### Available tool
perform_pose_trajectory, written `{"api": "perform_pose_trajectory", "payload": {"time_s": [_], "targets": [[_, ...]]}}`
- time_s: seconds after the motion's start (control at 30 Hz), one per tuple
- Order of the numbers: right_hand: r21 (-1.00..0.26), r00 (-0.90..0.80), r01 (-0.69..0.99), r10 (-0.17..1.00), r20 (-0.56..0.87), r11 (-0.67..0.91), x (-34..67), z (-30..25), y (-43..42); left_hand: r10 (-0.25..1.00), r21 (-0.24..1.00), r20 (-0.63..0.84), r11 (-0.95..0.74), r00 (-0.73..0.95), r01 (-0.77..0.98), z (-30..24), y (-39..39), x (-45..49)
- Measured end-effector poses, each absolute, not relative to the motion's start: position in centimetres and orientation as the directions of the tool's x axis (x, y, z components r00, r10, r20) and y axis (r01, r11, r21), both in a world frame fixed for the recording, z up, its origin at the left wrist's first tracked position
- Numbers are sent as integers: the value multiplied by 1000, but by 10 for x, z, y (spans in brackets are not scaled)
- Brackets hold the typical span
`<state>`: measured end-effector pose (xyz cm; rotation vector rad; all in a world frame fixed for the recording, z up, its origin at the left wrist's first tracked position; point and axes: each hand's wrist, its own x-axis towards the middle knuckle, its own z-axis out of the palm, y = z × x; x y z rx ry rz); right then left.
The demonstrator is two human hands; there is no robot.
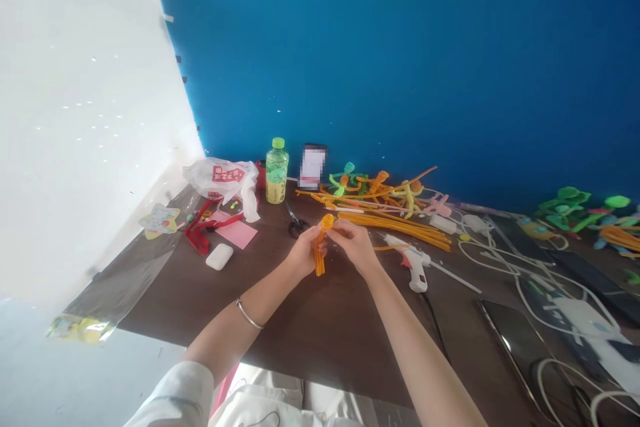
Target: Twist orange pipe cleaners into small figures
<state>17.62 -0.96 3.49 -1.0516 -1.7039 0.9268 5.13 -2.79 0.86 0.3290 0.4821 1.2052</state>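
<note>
My left hand [304,253] is closed around a small orange pipe-cleaner figure [320,260]. The figure is upright, with a coiled round top and several straight strands hanging below the fingers. From the right, my right hand [353,243] pinches at its coiled top; the exact spot between those fingertips is too small to make out. Just beyond both hands lies a bundle of orange pipe cleaners [400,230]. A white hot glue gun [413,263] rests to the right of my right hand. Black-handled scissors [297,225] lie behind my left hand.
A green-capped bottle [277,173] and a propped phone [313,167] stand along the blue wall. Finished pipe-cleaner figures [380,181] lie beside them. On the left are a plastic bag [223,177], pink paper [239,233] and a white case [219,257]. White cables [500,257] and a dark phone [520,347] occupy the right.
</note>
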Motion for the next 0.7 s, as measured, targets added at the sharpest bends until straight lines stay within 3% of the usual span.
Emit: {"api": "perform_pose_trajectory", "payload": {"time_s": [0.17,0.27,0.33,0.5,0.7], "targets": [[-918,-299,205,915,272,340,180,39,-8,907,390,-231,419,353,-820,6,-29,51],[-916,-298,210,915,272,341,182,37,-7,891,402,-228,454,393,-796,4,-28,51],[-912,-258,234,926,276,337,183,34,-6,909,478,-231,416,346,-774,4,-27,52],[-942,-113,235,970,217,239,184,25,-4,983,741,-181,135,-3,-657,7,-28,56],[-937,-92,257,972,218,235,184,30,-7,994,900,39,-78,-100,-428,1,-29,59]]}}
